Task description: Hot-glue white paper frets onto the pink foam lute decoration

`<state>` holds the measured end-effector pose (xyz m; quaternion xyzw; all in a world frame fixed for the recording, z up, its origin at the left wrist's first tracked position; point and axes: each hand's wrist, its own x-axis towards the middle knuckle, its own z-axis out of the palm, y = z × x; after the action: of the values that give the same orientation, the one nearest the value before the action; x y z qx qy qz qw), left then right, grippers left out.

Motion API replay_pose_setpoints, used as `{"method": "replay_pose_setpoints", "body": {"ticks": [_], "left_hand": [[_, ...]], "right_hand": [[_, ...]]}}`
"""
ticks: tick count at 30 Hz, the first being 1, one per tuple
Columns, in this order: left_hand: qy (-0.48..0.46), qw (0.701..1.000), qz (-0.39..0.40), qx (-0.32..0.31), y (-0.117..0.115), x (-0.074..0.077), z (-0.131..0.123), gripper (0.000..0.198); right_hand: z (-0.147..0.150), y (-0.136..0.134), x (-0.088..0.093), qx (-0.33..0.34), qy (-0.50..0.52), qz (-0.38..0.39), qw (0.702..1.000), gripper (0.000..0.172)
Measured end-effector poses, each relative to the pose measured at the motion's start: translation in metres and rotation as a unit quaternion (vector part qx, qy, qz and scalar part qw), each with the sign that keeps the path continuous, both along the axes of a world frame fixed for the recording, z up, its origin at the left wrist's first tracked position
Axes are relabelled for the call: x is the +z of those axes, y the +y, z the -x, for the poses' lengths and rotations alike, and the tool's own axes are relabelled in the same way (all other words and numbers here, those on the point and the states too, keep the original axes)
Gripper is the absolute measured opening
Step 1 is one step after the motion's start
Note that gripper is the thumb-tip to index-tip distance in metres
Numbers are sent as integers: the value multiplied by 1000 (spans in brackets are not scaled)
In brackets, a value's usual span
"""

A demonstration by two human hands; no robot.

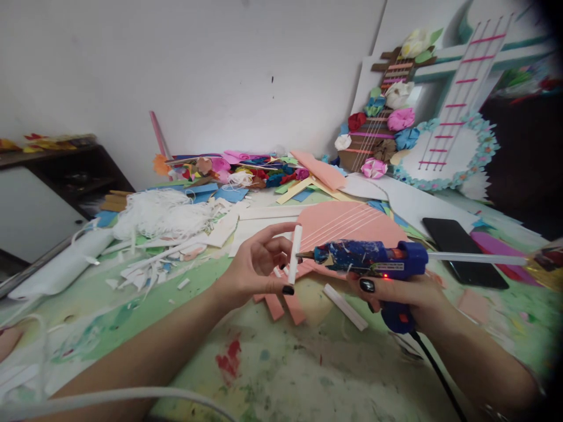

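Loose strip: on the table, apparently still to fix.
Right hand: grasping glue gun.
Left hand: pinching white strip at the nozzle, unattached.
Pink cutout: beyond, white strings already across.

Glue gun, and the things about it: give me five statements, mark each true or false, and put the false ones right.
1. The right hand holds the glue gun. True.
2. The left hand holds a strip. True.
3. The strip is blue. False: it is white.
4. In this view, the glue stick crosses in front of the phone. True.
5. The glue gun points away from the strip. False: its nozzle points at the strip.
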<state>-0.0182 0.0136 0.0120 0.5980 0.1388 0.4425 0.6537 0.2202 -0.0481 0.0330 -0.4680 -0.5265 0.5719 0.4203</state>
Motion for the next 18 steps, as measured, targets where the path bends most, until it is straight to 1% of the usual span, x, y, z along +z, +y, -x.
{"method": "replay_pose_setpoints", "body": {"ticks": [5, 9, 14, 18], "left_hand": [[-1, 1000, 1, 6, 1, -1, 0, 77], [-6, 1000, -3, 2, 1, -1, 0, 75], [4, 1000, -4, 10, 0, 0, 0, 76], [14, 1000, -3, 15, 0, 0, 0, 77]], "right_hand": [[5, -5, 11, -26, -15, 17, 999, 32], [9, -9, 15, -26, -4, 8, 1000, 27], [4, -4, 7, -11, 9, -12, 1000, 30], [0, 0, 1, -9, 2, -35, 999, 29]]}}
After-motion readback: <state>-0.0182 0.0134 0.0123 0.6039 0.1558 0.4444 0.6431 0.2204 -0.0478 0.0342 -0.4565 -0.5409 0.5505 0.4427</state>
